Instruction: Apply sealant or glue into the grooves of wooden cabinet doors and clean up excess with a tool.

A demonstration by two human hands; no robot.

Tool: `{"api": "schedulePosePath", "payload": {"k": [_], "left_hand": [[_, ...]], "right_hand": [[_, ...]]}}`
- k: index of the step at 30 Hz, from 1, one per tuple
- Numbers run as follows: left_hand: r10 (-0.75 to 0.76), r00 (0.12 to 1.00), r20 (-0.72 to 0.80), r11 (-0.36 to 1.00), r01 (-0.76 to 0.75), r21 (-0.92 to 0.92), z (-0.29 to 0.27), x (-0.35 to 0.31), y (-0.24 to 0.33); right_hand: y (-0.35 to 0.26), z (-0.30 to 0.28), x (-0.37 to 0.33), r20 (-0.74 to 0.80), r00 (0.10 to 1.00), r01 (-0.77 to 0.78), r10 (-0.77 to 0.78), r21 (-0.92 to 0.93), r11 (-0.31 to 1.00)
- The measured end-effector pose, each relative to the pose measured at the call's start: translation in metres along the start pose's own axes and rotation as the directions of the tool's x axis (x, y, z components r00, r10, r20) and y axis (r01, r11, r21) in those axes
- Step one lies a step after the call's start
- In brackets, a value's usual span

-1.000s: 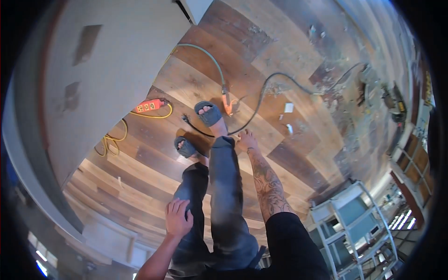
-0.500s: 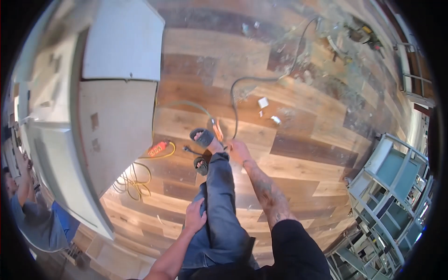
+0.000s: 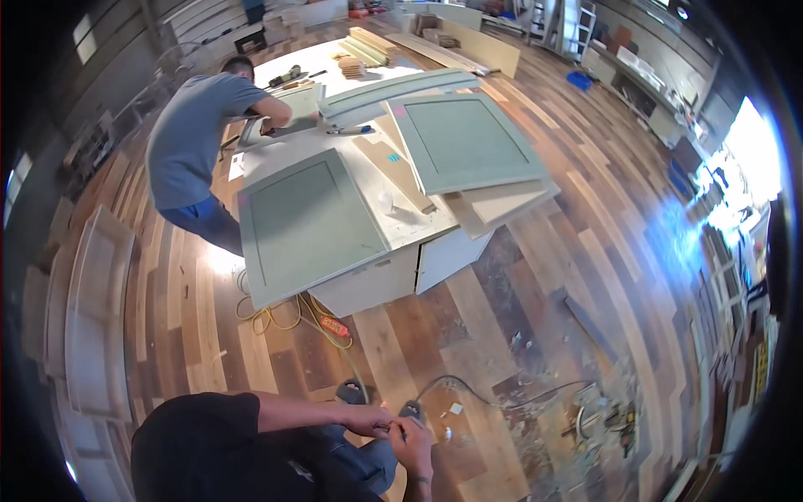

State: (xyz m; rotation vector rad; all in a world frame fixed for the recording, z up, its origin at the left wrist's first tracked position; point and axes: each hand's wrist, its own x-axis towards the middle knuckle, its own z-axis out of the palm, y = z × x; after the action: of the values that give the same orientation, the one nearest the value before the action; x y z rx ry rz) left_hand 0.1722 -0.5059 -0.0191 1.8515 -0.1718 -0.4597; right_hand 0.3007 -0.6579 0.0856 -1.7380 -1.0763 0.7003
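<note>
Holding the left hand (image 3: 370, 420) and the right hand (image 3: 411, 443) together low in front of the body, meeting finger to finger and perhaps pinching something small; not being able to tell what, or how tightly. Seeing a dark cord (image 3: 452, 377) curving just beyond both hands, then running off to their right; not being able to tell whether touching the fingers. Seeing a greenish cord (image 3: 355, 366) descending toward the left hand from ahead.

Judging by this pose, needing steady wrists and a light, even pinch; gripping by a firm part rather than tugging at a cord, leaving slack, watching the fingertips, and minding the sandal (image 3: 352, 391) beside the greenish cord.

Finding markings on the orange outlet box (image 3: 333, 325), ahead and left of the hands, too small for reading. Noticing also a white card (image 3: 236, 165) farther ahead-left, a blue sticker (image 3: 394, 157) far straight ahead, and a pale shirt print (image 3: 299, 470) left of the hands, all being illegible.
</note>
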Motion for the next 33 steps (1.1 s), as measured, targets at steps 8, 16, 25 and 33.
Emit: {"api": "schedulePosePath", "payload": {"k": [8,16,25,33], "left_hand": [[-0.236,0.587,-0.774,0.936,-0.077,-0.344,-0.064,-0.010,0.131],[-0.485,0.165,-0.859,0.707,-0.503,-0.497,-0.106,-0.089,0.143],[-0.735,-0.028,-0.678,0.497,-0.703,-0.509,-0.130,-0.240,0.056],[-0.795,0.010,-0.606,0.172,-0.955,-0.241,-0.188,-0.344,-0.004]], "right_hand": [[-0.034,-0.054,0.028,0.229,0.973,-0.044,0.018,0.108,0.993],[-0.023,0.105,0.137,0.491,0.806,0.345,-0.331,0.065,0.936],[-0.033,0.277,0.198,0.816,0.572,0.017,0.084,-0.114,0.993],[-0.158,0.366,0.278,0.684,0.685,-0.372,0.252,0.030,0.928]]}}
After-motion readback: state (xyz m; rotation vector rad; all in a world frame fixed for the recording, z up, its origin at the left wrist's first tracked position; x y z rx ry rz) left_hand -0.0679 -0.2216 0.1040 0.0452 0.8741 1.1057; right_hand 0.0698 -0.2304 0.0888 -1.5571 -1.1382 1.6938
